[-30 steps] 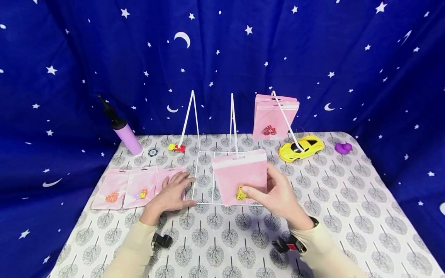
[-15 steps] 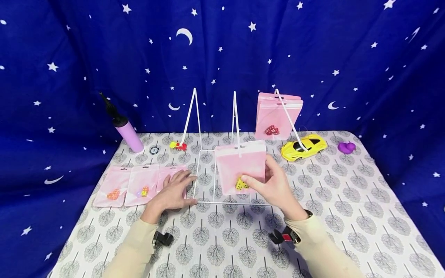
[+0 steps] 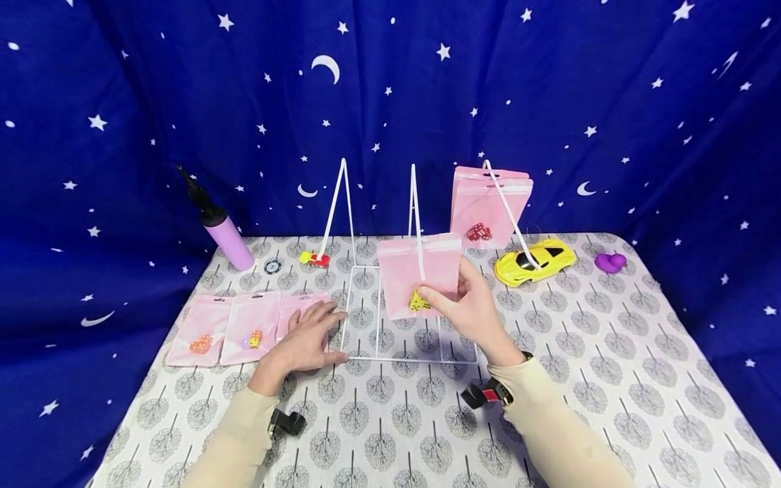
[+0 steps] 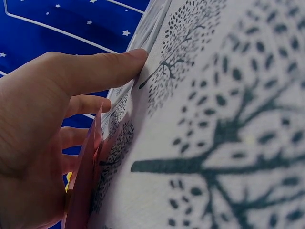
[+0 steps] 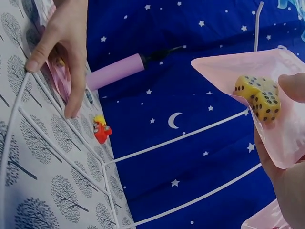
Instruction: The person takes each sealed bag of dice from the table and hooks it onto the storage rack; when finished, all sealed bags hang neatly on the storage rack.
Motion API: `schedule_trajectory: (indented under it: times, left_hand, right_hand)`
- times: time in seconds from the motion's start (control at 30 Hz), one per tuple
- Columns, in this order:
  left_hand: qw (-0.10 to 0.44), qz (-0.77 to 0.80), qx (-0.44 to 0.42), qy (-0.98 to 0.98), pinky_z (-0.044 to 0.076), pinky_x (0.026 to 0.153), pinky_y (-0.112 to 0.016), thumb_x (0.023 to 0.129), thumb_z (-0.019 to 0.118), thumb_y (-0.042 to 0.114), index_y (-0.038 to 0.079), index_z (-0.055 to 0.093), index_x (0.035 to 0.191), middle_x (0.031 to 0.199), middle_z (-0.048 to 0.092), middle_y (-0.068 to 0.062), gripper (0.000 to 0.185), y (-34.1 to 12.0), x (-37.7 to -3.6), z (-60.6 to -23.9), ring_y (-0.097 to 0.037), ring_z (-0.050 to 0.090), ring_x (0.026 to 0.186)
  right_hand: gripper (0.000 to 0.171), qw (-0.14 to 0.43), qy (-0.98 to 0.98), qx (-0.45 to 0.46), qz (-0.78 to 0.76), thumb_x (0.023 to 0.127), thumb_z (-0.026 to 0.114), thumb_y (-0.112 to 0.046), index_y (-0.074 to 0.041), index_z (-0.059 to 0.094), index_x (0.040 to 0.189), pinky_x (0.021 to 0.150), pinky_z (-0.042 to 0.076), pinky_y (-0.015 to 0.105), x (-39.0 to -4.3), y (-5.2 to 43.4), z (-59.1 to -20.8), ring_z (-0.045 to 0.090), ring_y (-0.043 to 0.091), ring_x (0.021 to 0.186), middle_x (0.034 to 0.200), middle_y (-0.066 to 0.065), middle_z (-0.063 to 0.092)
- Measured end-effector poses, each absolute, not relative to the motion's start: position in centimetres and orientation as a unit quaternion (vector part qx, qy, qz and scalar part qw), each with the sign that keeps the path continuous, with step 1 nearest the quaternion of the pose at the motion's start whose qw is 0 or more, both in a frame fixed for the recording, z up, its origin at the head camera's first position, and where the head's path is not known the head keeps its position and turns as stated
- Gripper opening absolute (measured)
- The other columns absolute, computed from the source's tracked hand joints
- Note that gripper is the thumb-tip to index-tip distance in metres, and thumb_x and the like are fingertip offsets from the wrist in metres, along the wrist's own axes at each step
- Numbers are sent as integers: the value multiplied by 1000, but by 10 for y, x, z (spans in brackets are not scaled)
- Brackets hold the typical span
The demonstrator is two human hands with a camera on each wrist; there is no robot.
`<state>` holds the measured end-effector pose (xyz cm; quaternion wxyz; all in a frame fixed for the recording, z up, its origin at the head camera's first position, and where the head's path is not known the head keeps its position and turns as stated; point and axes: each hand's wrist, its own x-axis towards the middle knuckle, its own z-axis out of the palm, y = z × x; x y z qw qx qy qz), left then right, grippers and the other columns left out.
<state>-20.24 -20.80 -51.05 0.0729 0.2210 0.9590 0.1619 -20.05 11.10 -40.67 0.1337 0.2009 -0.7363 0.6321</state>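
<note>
We find the pink zip pouch (image 3: 396,271) of yellow dice (image 3: 417,301) pinched in the right hand (image 3: 478,312), forward and right of the left hand (image 3: 303,344), whose fingers lie loosely extended. We judge the pouch light, limp, slippery, bottom-weighted; best held at its side edge.

Head view: high, facing forward-down across table (image 3: 381,423); wrist views: close, sideways; head, right share rack (image 3: 421,261).

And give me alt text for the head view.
Fingers of the right hand hold a pink bag of yellow dice at the middle arm of a white rack. The left hand partly covers another bag on the table.
</note>
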Motion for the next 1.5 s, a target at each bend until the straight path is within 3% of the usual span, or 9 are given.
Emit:
schedule_trajectory:
  times: [0.37, 0.63, 1.0, 1.27, 1.5]
  left_hand:
    - [65, 163, 221, 959, 10, 111, -74, 74, 74, 58, 25, 39, 149, 161, 24, -8, 89, -208, -201, -511, -38, 20, 147]
    - [59, 169, 223, 958, 11, 110, -75, 74, 75, 57, 24, 41, 148, 160, 27, -10, 88, -206, -202, -509, -39, 21, 146]
    - [67, 163, 222, 959, 9, 112, -73, 75, 74, 58, 24, 40, 149, 160, 25, -10, 88, -206, -200, -507, -39, 20, 147]
    - [68, 166, 219, 959, 9, 111, -74, 74, 75, 57, 24, 41, 148, 160, 26, -10, 88, -205, -199, -506, -39, 21, 147]
    - [69, 166, 221, 959, 9, 111, -74, 75, 74, 58, 23, 41, 148, 160, 25, -10, 88, -205, -200, -507, -39, 21, 147]
  right_hand:
    - [47, 148, -726, 203, 640, 77, 76, 2, 3, 57, 120, 72, 61, 27, -227, 107, -410, 69, 9, 85, 108, 20, 68]
    - [46, 150, -707, 210, 658, 77, 75, 5, 5, 56, 119, 75, 60, 26, -242, 105, -408, 67, 10, 88, 106, 2, 66]
    - [40, 136, -722, 184, 653, 80, 75, 5, 7, 57, 115, 72, 58, 21, -263, 107, -403, 66, 7, 83, 101, 7, 68]
    - [39, 125, -739, 155, 644, 81, 74, 3, 7, 56, 115, 71, 59, 23, -262, 103, -386, 65, 5, 81, 105, 21, 66]
    - [41, 123, -737, 145, 648, 81, 79, -9, 0, 56, 114, 69, 58, 23, -287, 104, -403, 67, 8, 80, 104, 16, 69]
